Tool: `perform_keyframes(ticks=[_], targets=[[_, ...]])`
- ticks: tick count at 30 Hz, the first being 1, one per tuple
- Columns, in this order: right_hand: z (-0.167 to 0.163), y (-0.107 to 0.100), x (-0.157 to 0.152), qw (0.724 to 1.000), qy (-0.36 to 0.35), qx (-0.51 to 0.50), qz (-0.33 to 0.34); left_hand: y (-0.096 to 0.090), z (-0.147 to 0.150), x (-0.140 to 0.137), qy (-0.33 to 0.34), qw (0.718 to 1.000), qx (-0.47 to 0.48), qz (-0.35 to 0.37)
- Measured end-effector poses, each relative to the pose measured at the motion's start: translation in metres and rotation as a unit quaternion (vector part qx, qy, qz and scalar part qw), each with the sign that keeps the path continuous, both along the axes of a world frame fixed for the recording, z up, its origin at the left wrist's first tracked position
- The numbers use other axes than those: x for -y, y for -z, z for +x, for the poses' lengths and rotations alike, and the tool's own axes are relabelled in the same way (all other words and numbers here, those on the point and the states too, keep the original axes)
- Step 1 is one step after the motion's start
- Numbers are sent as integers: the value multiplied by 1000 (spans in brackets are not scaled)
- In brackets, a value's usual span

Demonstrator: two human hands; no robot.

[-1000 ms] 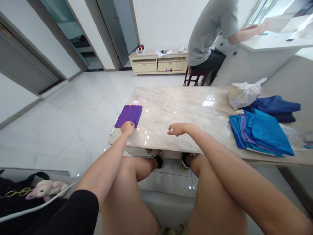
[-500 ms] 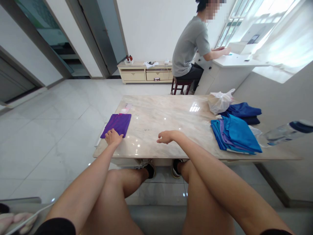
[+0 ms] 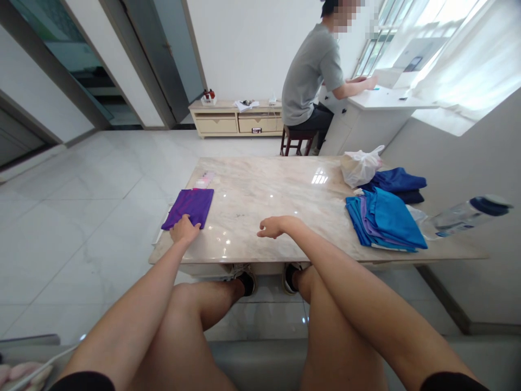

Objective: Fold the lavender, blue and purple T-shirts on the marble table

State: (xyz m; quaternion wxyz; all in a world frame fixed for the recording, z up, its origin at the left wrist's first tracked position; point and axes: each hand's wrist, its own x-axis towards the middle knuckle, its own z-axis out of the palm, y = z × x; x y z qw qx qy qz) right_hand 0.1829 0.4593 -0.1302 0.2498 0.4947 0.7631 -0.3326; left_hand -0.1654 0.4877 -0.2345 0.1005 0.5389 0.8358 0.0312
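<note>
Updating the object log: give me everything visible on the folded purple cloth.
The folded purple cloth is deep violet and looks like thin, smooth fabric, folded into a flat, roughly four-sided piece with fairly straight edges. Its layers can't be counted. It lies flat at the left end of the pale, marble-look tabletop. The left hand touches its near edge, covering part of it. A pink item lies by its far edge; contact is unclear.
</note>
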Motion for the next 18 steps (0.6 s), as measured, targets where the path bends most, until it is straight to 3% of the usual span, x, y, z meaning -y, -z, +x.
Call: perform_keyframes(ticks=[18], targets=[[1, 6, -2, 1000, 9, 2, 13, 0, 0, 0, 13, 1000, 4, 5]])
